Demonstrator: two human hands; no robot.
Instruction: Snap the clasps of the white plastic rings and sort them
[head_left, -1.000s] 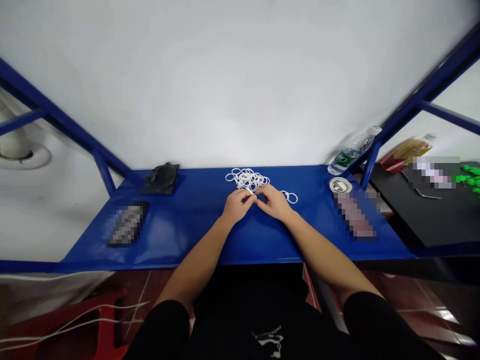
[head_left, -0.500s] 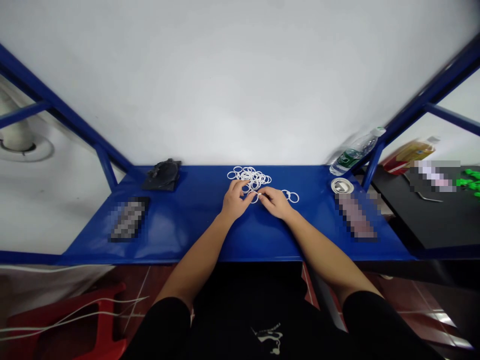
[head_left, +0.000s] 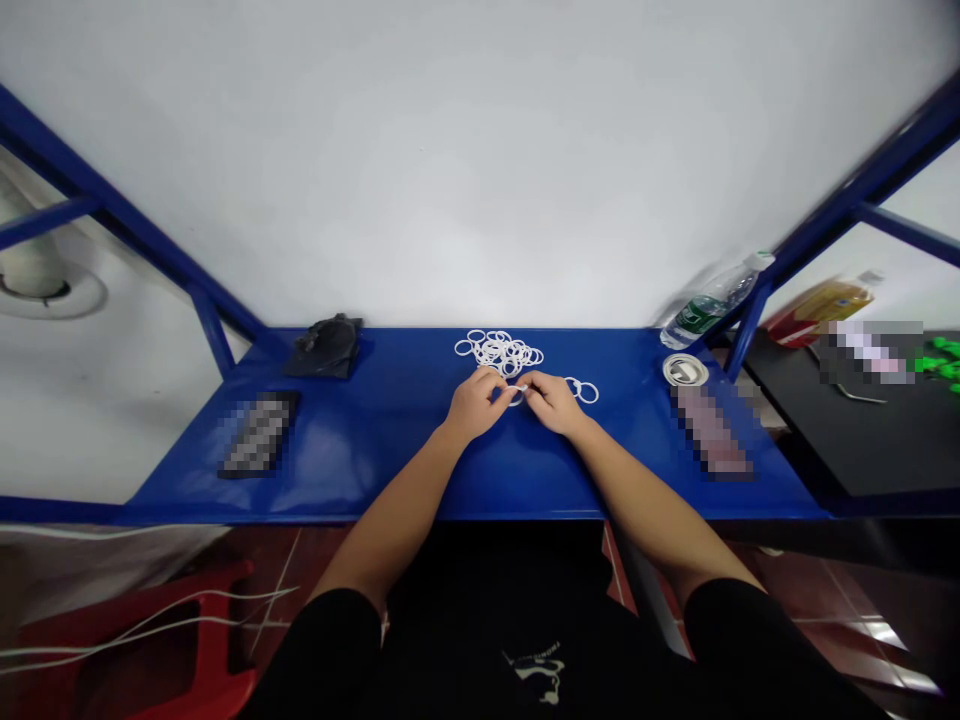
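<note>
On the blue table (head_left: 375, 450), my left hand (head_left: 474, 403) and my right hand (head_left: 551, 401) meet fingertip to fingertip around a small white ring (head_left: 514, 395). Both hands are curled in a pinch on that ring. Just beyond my fingers lies a loose pile of white rings (head_left: 499, 352) near the table's back edge. Two joined white rings (head_left: 582, 390) lie just right of my right hand.
A black pouch (head_left: 325, 347) sits at the back left, with a dark flat object (head_left: 256, 446) nearer me. At the right stand a plastic water bottle (head_left: 709, 300) and a round metal tin (head_left: 685, 370). A black table (head_left: 885, 430) adjoins on the right.
My left hand reached into the ring pile half a second ago and has drawn back to meet my right hand on a ring. The view shifted slightly.
</note>
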